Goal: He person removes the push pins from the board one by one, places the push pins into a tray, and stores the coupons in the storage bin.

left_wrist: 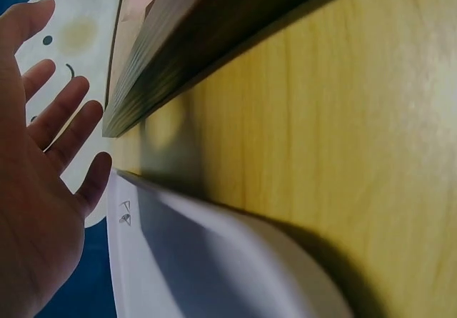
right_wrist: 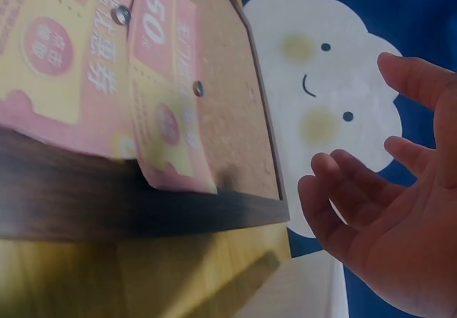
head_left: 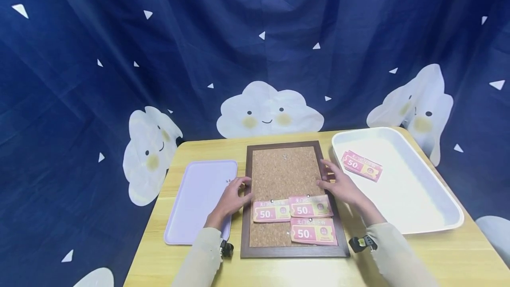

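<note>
A cork board [head_left: 283, 176] in a dark wooden frame [head_left: 295, 252] lies at the middle of the table. Pink and yellow paper coupons marked 50 are pinned to its lower part: one on the left [head_left: 272, 212], two on the right, an upper coupon [head_left: 310, 206] and a lower coupon [head_left: 313, 232]. Beside the frame's left edge is my left hand [head_left: 232, 199], fingers spread and loosely bent, holding nothing. My right hand [head_left: 341, 187] is at the right edge, also without anything in its relaxed fingers. Metal pin heads [right_wrist: 121, 15] show on the coupons in the right wrist view.
Left of the board lies a lilac tray [head_left: 187, 207] with a few thumbtacks [left_wrist: 125, 218] near its edge. A white bin [head_left: 414, 180] on the right holds a small stack of coupons [head_left: 361, 166]. Behind the wooden table [head_left: 211, 149] hangs a blue cloud-patterned curtain [head_left: 191, 48].
</note>
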Demonstrator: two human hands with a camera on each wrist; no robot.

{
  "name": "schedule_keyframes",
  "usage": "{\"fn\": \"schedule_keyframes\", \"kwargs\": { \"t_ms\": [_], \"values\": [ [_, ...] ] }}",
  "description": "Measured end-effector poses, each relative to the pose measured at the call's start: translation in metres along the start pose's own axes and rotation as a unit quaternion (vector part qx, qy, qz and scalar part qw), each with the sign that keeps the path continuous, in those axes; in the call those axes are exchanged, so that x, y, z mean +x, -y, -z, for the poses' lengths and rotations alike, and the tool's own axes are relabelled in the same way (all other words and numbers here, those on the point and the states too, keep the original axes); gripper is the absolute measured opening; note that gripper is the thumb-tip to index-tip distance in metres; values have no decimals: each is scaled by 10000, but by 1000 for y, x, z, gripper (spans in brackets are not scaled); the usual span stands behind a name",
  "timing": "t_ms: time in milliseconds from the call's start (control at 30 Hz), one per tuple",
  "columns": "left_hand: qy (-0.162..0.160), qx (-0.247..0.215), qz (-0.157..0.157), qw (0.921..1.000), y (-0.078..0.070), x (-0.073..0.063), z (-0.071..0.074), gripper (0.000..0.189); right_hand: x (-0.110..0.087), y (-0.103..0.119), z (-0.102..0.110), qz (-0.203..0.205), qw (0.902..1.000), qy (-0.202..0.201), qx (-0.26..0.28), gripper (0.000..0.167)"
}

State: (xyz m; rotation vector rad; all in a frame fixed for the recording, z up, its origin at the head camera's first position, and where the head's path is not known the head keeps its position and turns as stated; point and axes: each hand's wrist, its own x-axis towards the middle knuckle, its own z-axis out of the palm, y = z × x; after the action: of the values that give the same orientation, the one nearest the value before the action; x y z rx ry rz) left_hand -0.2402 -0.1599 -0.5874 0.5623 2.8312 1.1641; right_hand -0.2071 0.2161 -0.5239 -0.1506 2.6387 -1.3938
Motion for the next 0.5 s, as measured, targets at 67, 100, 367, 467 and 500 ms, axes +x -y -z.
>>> {"fn": "schedule_keyframes", "kwargs": {
  "t_ms": [67,100,367,467,500],
  "values": [
    [36,-21,-33,10000,0,-1,-2,49,0,-1,-5,28,10000,13,61,76],
    [44,-13,-56,10000,-1,-1,-4,50,0,-1,-8,35,10000,14,90,76],
    [29,129,-222,9997,-5,-1,-9,52,0,-3,-28,105,9997,100,213,76],
    [57,187,-173,9997,-6,-2,-10,54,1,-2,-36,143,9994,180,276,74],
    [69,199,-157,9997,-6,-2,-10,55,1,-2,-38,193,9992,205,268,73]
  ]
}}
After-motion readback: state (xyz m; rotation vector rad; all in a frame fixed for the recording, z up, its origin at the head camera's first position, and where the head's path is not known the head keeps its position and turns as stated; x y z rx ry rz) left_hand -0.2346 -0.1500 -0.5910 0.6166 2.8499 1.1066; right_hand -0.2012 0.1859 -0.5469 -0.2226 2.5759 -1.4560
